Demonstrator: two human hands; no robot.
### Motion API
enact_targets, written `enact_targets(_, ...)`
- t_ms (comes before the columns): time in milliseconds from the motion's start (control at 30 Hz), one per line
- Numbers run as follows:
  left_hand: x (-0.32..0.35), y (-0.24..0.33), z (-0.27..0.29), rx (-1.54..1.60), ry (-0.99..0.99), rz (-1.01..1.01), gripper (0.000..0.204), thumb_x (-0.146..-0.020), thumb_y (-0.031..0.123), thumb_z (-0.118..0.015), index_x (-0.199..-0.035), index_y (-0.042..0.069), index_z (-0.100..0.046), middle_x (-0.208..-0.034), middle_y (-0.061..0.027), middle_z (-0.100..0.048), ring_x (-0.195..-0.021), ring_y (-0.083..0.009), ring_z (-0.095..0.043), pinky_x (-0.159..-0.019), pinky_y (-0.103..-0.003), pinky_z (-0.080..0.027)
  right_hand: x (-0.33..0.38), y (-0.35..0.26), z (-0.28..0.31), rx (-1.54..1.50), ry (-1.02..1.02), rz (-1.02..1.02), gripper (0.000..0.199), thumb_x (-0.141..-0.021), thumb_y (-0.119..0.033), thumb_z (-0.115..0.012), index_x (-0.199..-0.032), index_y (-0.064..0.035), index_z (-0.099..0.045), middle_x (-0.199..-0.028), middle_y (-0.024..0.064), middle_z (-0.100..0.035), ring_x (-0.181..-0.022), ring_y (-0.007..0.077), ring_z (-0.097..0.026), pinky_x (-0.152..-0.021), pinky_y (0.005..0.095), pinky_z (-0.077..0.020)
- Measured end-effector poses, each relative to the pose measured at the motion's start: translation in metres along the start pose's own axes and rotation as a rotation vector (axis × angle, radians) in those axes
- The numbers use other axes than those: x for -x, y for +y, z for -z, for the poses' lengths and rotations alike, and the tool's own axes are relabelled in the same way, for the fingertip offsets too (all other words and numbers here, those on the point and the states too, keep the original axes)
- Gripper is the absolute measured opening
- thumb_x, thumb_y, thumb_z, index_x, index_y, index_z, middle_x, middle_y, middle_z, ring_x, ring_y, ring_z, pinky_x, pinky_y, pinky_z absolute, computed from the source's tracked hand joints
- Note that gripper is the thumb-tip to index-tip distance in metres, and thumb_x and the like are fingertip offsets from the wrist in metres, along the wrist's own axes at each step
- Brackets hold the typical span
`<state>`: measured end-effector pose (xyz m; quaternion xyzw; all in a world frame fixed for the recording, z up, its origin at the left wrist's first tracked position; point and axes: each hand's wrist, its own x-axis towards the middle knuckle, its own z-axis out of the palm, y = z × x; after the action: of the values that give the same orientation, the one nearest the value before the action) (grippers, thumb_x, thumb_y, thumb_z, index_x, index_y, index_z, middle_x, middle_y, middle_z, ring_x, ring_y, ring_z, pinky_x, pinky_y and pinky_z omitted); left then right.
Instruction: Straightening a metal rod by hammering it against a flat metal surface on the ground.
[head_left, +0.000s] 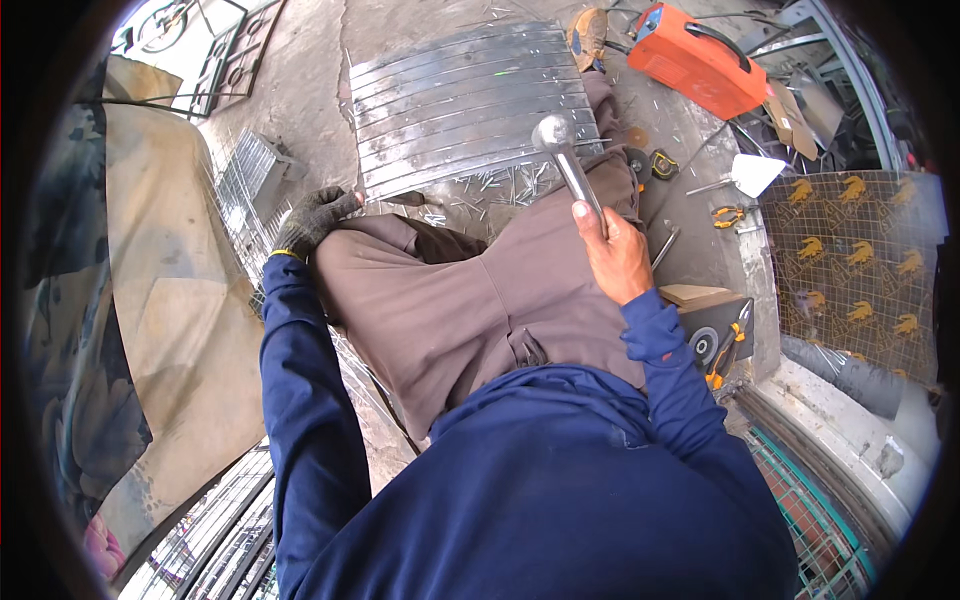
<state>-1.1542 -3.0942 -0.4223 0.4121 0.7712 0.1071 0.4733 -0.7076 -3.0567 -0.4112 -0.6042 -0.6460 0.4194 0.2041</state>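
Observation:
My right hand is bare and closed round the shaft of a steel hammer with a rounded, ball-like head. The hammer is held up above my right thigh, its head pointing away from me. On my left knee lies my left hand in a dark knitted glove with a yellow cuff. Its fingers reach toward the flat metal strips, and I see nothing held in them. Ahead of my legs, a panel of grey metal strips lies side by side on the floor. Short metal offcuts are scattered at its near edge.
An orange machine with a black handle stands at the far right. Nearby lie a tape measure, orange-handled pliers and a white triangular plate. At left are a metal block and a large tan sheet.

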Motion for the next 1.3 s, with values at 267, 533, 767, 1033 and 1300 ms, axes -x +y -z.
enact_targets(267, 0.0, -0.005, 0.002, -0.025, 0.063, -0.118, 0.048, -0.089, 0.05, -0.075, -0.101, 0.004, -0.074, -0.089, -0.0014, -0.069, -0.086, -0.0116, -0.058, -0.085, -0.032, -0.047, -0.001, -0.023, 0.034, -0.232, 0.166, 0.044, 0.052, -0.102, -0.053, -0.056, -0.08, -0.0057, -0.058, -0.056, -0.0043, -0.044, -0.049, 0.0041, -0.042, -0.046, 0.0247, -0.0331)
enact_targets(533, 0.003, 0.003, -0.002, -0.054, 0.119, -0.13, 0.035, -0.093, 0.041, -0.073, -0.091, 0.006, -0.07, -0.079, 0.0027, -0.06, -0.079, -0.0086, -0.051, -0.077, -0.029, -0.044, -0.014, 0.014, 0.031, -0.027, 0.066, -0.203, 0.065, -0.099, -0.062, -0.054, -0.087, 0.0015, -0.061, -0.063, 0.0113, -0.053, -0.062, 0.0224, -0.051, -0.064, 0.0392, -0.0454)
enact_targets(767, 0.006, 0.0, -0.002, -0.022, 0.158, -0.182, 0.038, -0.091, 0.041, -0.075, -0.092, 0.004, -0.069, -0.082, 0.0, -0.063, -0.08, -0.0099, -0.052, -0.078, -0.03, -0.045, -0.005, 0.001, 0.037, -0.099, 0.106, -0.133, 0.066, -0.098, -0.063, -0.053, -0.091, 0.0011, -0.062, -0.065, 0.0145, -0.053, -0.062, 0.0258, -0.05, -0.065, 0.0405, -0.0456)
enact_targets(1033, 0.008, 0.004, 0.0, -0.071, 0.163, -0.13, 0.037, -0.093, 0.04, -0.073, -0.092, 0.004, -0.068, -0.082, 0.0006, -0.061, -0.081, -0.0094, -0.051, -0.079, -0.029, -0.044, -0.005, 0.023, 0.018, -0.03, 0.071, -0.173, 0.069, -0.098, -0.065, -0.051, -0.088, 0.0025, -0.059, -0.069, 0.0218, -0.057, -0.066, 0.0392, -0.056, -0.068, 0.0456, -0.0464)
enact_targets(1300, 0.008, -0.003, -0.001, -0.104, 0.164, -0.082, 0.044, -0.089, 0.046, -0.075, -0.097, 0.004, -0.07, -0.083, -0.0027, -0.066, -0.081, -0.0119, -0.055, -0.082, -0.032, -0.046, -0.015, 0.011, 0.028, 0.013, 0.041, -0.19, 0.07, -0.097, -0.067, -0.05, -0.087, 0.0016, -0.06, -0.068, 0.0203, -0.056, -0.065, 0.0387, -0.053, -0.068, 0.047, -0.0462)
